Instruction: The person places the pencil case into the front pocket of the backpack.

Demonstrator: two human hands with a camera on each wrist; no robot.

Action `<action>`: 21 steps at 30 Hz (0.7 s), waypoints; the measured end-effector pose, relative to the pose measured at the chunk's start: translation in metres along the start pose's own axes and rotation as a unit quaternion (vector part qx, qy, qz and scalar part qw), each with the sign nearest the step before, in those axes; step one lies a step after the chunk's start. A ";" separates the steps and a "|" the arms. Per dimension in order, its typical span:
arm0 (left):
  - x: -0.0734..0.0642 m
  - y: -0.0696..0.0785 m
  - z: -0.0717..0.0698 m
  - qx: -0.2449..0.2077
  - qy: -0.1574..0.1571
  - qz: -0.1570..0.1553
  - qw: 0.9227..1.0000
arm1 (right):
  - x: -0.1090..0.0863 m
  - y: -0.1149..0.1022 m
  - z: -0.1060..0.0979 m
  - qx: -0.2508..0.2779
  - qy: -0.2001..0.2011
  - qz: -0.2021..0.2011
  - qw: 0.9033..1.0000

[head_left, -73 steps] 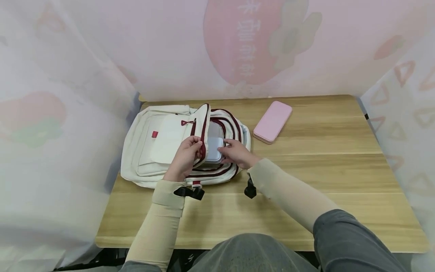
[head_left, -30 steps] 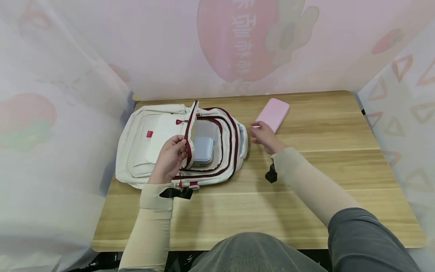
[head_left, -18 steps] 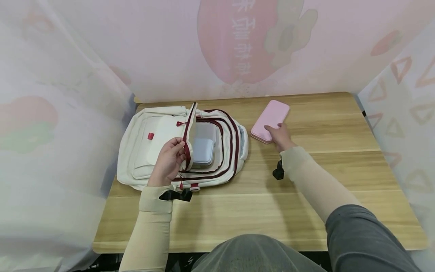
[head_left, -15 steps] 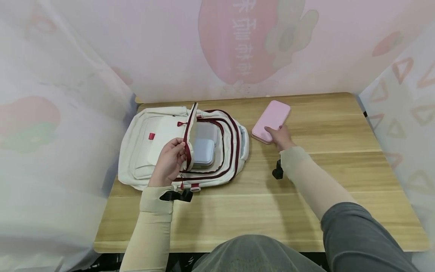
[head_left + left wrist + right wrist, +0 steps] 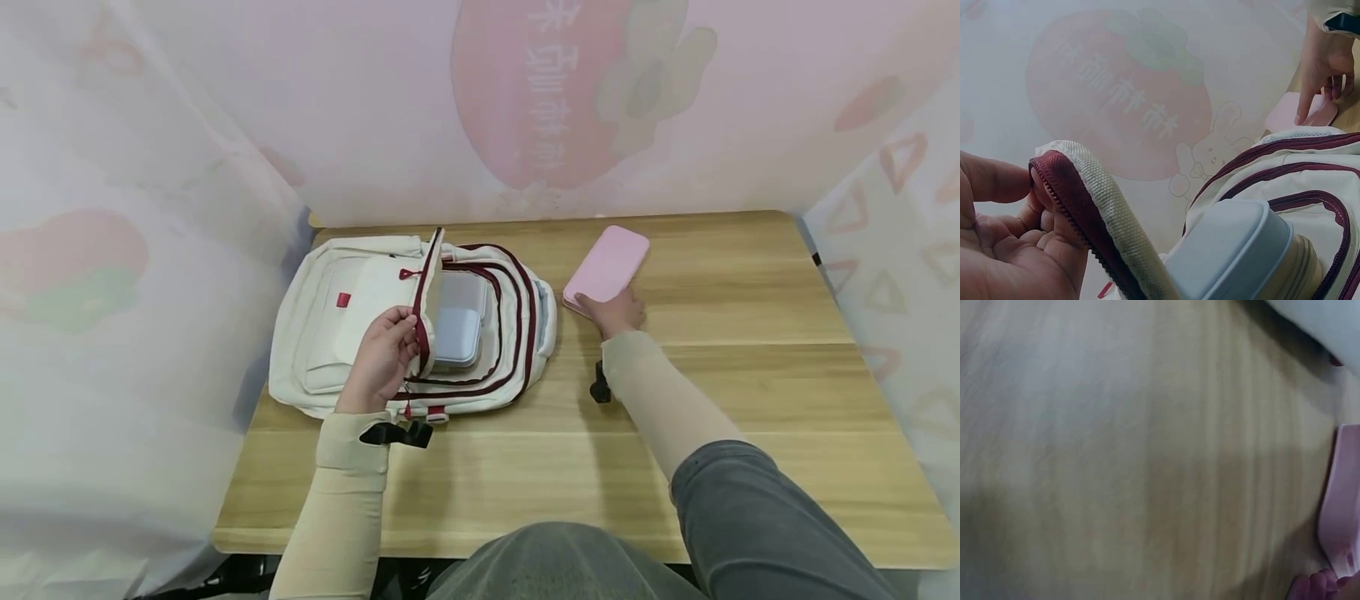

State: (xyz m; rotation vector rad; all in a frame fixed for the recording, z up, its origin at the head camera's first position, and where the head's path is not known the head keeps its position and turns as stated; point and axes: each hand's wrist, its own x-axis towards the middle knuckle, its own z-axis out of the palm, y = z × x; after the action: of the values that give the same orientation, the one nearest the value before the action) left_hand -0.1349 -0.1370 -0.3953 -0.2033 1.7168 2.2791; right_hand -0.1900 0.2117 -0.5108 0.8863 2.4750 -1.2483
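Note:
A white backpack (image 5: 322,333) with dark red zip trim lies on the table with its front pocket unzipped. My left hand (image 5: 381,354) pinches the zipped edge of the pocket flap (image 5: 1094,206) between thumb and fingers, holding it up. Inside the pocket sits a light blue lidded box (image 5: 456,336), in front of a paler, greyish box (image 5: 463,292). To the right of the bag lies a flat pink case (image 5: 607,262). My right hand (image 5: 617,313) grips its near end, thumb at the left corner and fingers at the right side. In the right wrist view only fingertips (image 5: 1316,586) show beside the case.
The wooden table (image 5: 720,400) extends to the right of the case and in front of the bag. Printed pink and white curtains (image 5: 375,108) enclose the back and both sides. A buckle strap (image 5: 437,414) pokes out at the bag's near edge.
My right hand has left the light blue box in the pocket and moved right onto the pink case. My left hand keeps the flap raised, drawn slightly further left than at first.

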 end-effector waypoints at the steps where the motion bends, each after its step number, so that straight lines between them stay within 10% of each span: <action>1: 0.000 0.000 0.001 0.000 0.000 0.000 1.000 | -0.001 0.002 -0.001 -0.015 0.000 -0.003 1.000; 8: 0.001 0.003 0.000 0.004 -0.005 0.005 1.000 | 0.003 0.012 -0.014 -0.043 -0.024 -0.033 0.998; 15: 0.002 0.004 -0.002 0.007 -0.008 0.006 1.000 | 0.016 0.019 -0.049 0.052 -0.177 -0.027 0.982; 21: 0.005 0.003 -0.003 0.009 -0.008 0.006 1.000 | 0.022 0.021 -0.082 -0.015 -0.251 -0.046 0.967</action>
State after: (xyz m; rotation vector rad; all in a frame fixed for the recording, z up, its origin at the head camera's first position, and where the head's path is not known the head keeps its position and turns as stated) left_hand -0.1410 -0.1401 -0.3945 -0.1705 1.7338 2.2677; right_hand -0.1890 0.2952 -0.4844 0.3839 2.1354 -1.2703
